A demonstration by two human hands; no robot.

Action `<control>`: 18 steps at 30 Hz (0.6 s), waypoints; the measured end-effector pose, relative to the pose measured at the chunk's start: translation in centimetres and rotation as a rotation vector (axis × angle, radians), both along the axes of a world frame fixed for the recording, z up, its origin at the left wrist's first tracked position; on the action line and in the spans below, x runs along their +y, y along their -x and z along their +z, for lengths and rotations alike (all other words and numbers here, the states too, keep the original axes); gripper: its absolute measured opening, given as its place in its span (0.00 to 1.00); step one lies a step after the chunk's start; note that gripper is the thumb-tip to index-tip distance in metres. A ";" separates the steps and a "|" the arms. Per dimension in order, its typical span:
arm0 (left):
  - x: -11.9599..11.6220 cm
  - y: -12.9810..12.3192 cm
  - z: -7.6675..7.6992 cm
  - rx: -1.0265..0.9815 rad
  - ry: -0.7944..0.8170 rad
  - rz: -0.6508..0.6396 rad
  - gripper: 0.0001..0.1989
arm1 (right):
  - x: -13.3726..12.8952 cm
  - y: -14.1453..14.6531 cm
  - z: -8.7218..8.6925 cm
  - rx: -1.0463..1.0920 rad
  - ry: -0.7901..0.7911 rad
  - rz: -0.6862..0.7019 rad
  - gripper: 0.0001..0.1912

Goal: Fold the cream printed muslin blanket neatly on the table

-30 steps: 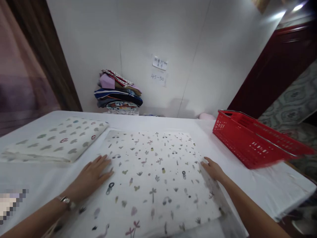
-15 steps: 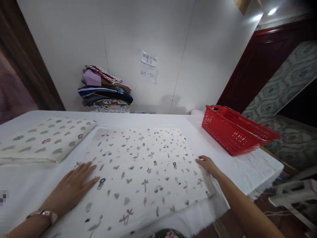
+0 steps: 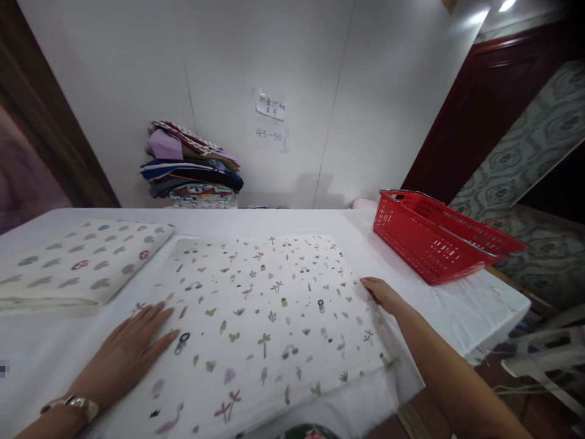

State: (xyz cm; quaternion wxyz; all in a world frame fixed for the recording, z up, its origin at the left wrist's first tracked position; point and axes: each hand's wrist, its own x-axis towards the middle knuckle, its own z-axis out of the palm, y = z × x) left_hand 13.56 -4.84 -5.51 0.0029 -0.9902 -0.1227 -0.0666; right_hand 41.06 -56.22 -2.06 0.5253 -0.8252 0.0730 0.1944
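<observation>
A white cloth [image 3: 256, 311] printed with flamingos, palms and cacti lies spread over the table in front of me. My left hand [image 3: 137, 344], with a bracelet at the wrist, rests flat on its left part, fingers stretched out. At the cloth's right edge, my right hand [image 3: 381, 294] has its fingers closed on the border, the fingertips partly hidden. Left of this cloth lies a folded cream cloth [image 3: 91, 256] with grey, green and red shapes, touched by neither hand.
A red plastic basket [image 3: 429, 244] with metal handles stands on the white-covered table [image 3: 338, 221] at the right. At the back left is a stack of folded fabrics [image 3: 192, 167] against the wall. A white stool [image 3: 543, 353] stands beyond the table's right end.
The view has shifted slightly. My right hand's fingers look more curled at the cloth's edge, while my left hand stays flat in the same place.
</observation>
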 end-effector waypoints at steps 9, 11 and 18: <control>0.5 0.2 -0.8 0.036 -0.035 0.022 0.34 | 2.3 -3.3 -0.7 0.006 -0.217 -0.031 0.08; 0.7 0.2 -1.1 0.026 -0.023 0.021 0.33 | 3.0 -4.1 -0.6 0.008 -0.231 -0.040 0.07; 1.1 0.3 -1.8 0.003 -0.015 0.014 0.32 | 4.7 -6.8 -0.6 0.013 -0.189 -0.067 0.09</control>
